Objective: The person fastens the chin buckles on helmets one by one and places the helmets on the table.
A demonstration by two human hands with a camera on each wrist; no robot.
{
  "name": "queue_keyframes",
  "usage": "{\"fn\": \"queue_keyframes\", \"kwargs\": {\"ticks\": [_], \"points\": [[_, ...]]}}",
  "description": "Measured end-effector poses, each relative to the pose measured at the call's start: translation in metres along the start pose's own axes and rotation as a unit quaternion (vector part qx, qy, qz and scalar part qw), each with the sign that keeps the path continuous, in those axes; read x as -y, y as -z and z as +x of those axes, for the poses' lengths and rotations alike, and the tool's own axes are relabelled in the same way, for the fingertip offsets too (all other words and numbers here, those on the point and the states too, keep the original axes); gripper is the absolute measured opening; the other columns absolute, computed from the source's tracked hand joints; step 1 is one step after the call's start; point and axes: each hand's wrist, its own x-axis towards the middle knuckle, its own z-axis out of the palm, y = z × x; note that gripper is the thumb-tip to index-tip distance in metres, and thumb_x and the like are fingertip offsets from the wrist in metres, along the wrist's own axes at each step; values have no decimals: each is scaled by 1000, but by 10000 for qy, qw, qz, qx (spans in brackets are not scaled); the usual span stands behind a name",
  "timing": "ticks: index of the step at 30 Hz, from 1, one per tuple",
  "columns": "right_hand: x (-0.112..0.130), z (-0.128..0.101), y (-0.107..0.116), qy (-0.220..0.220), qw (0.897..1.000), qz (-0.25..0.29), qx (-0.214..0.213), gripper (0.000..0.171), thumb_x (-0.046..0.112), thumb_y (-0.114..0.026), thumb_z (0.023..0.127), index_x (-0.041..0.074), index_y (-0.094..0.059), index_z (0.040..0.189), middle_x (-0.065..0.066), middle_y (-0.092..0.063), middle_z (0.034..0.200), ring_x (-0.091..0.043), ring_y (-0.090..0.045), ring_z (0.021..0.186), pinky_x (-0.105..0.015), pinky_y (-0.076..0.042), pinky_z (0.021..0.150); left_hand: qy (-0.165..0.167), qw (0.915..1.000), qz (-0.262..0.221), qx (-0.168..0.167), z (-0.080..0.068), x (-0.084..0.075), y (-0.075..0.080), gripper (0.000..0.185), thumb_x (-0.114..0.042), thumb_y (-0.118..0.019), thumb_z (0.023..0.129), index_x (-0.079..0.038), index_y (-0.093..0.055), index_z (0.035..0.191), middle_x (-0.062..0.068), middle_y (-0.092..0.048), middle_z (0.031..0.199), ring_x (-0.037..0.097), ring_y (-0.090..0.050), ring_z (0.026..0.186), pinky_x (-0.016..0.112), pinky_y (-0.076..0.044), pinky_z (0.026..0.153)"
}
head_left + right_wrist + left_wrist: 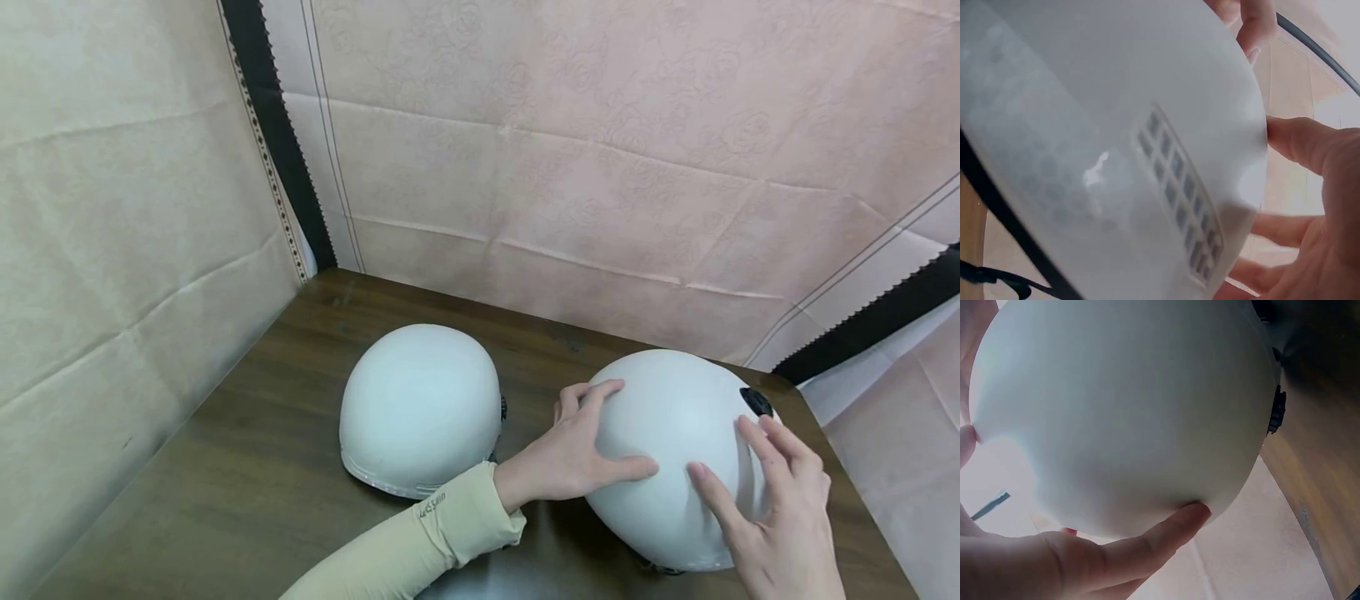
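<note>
Both hands are on a smooth white helmet (660,442) at the right of the table in the head view. My left hand (566,454) holds its left side, thumb on the near face and fingers spread toward the back. On the opposite side, my right hand (787,508) grips with thumb and fingers spread apart, close to a black fitting (756,402). The left wrist view shows fingertips pressed to the shell (1129,412). A grid-like vent (1182,194), dark rim trim and a black strap (1010,278) show in the right wrist view.
A second white helmet (420,404) stands dome up on the brown wooden table (247,442), just left of my left forearm. Pale patterned cloth (570,150) hangs behind the table and along its sides, with dark bands at the corners.
</note>
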Motion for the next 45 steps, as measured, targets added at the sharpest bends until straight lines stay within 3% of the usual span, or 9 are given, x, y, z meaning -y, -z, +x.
{"fn": "queue_keyframes", "kwargs": {"ticks": [9,17,20,23,27,31,36,42,45], "points": [[0,-1,-1,38,9996,-242,113,65,19,-82,72,15,-57,131,-13,-39,140,-37,-30,119,-60,-33,74,59,9997,215,84,1,1,2,91,-67,-65,73,-35,-21,146,3,-26,140,20,-37,120,40,-42,89],[1,-1,-9,1003,9936,-407,-324,69,14,-88,57,4,-62,120,-19,-45,134,-45,-36,114,-53,-33,71,202,9989,-417,48,2,8,-4,93,-62,-72,69,-25,-25,141,0,-31,136,14,-45,111,34,-43,86],[-2,0,-16,1541,9866,-250,-466,65,40,-81,71,2,-62,119,-23,-45,131,-49,-35,113,-54,-31,79,230,9981,-578,-34,3,12,-6,93,-61,-72,69,-27,-24,141,-1,-30,136,16,-46,111,36,-43,86],[-2,1,-17,1879,9809,-121,-495,72,62,-61,80,2,-61,120,-23,-46,131,-50,-35,114,-50,-29,90,217,9978,-627,-94,5,14,-6,94,-61,-72,69,-29,-22,143,-1,-30,136,17,-46,112,38,-43,86],[2,1,-10,1474,9879,-110,-473,50,26,-74,82,8,-60,126,-14,-43,138,-38,-41,121,-15,-27,98,339,9967,-716,-156,7,14,-6,94,-61,-72,70,-30,-22,143,0,-33,134,18,-47,110,38,-43,86],[6,-1,-9,854,9951,-51,-498,67,-11,-76,69,5,-56,130,-14,-28,147,-36,-42,123,-5,-21,94,494,9946,-899,-172,9,16,-6,93,-59,-73,70,-29,-22,142,1,-35,130,18,-48,109,38,-44,85],[5,-3,-14,598,9967,-174,-525,71,-5,-81,67,4,-54,131,-19,-30,143,-41,-43,114,-4,-22,87,665,9910,-1141,-201,9,18,-7,91,-55,-73,72,-25,-24,141,1,-38,128,17,-50,106,38,-45,84],[-1,-1,-16,1314,9886,-56,-738,60,17,-83,71,4,-60,125,-21,-45,132,-12,-47,114,0,-24,85,839,9883,-1246,-269,9,18,-9,92,-54,-73,72,-21,-24,142,1,-40,128,17,-52,104,37,-44,85],[1,-2,-15,1285,9889,-155,-729,60,10,-85,67,3,-62,122,-18,-47,133,-17,-50,113,0,-23,86,861,9886,-1209,-258,10,17,-9,92,-54,-73,72,-20,-24,143,1,-40,129,18,-52,105,37,-44,85]]}}
